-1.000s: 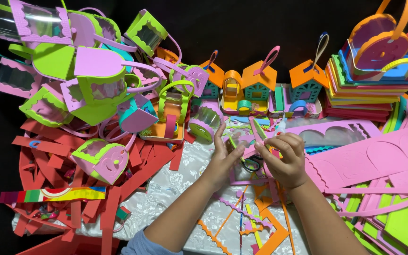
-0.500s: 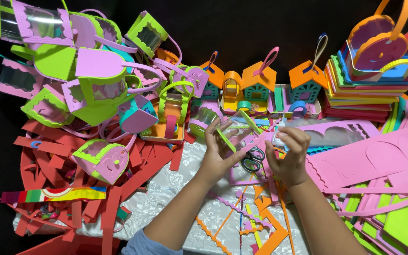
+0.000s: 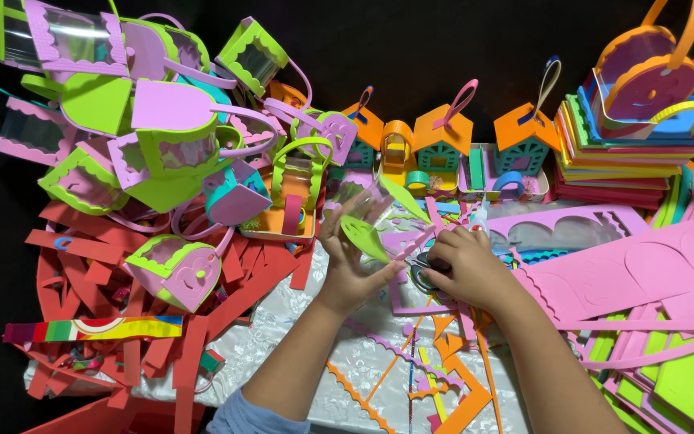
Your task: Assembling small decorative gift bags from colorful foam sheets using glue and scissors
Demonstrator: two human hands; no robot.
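My left hand (image 3: 350, 269) holds up a clear plastic piece with green foam leaf-shaped ends (image 3: 373, 219), tilted above the white tablecloth (image 3: 283, 345). Just to its right, my right hand (image 3: 471, 269) has its fingers curled over the dark handles of a pair of scissors (image 3: 425, 272) that lie on pink and orange foam scraps. The scissor blades are hidden under the hand. The two hands are nearly touching at the thumbs.
Finished foam baskets in green, purple and pink (image 3: 162, 137) pile up at the left above red foam offcuts (image 3: 122, 265). Small orange-roofed foam houses (image 3: 443, 141) line the back. Stacked foam sheets (image 3: 620, 169) and large pink sheets (image 3: 652, 273) fill the right.
My left hand has turned and lifted the clear-and-green piece. My right hand has come down from it onto the scissors on the table.
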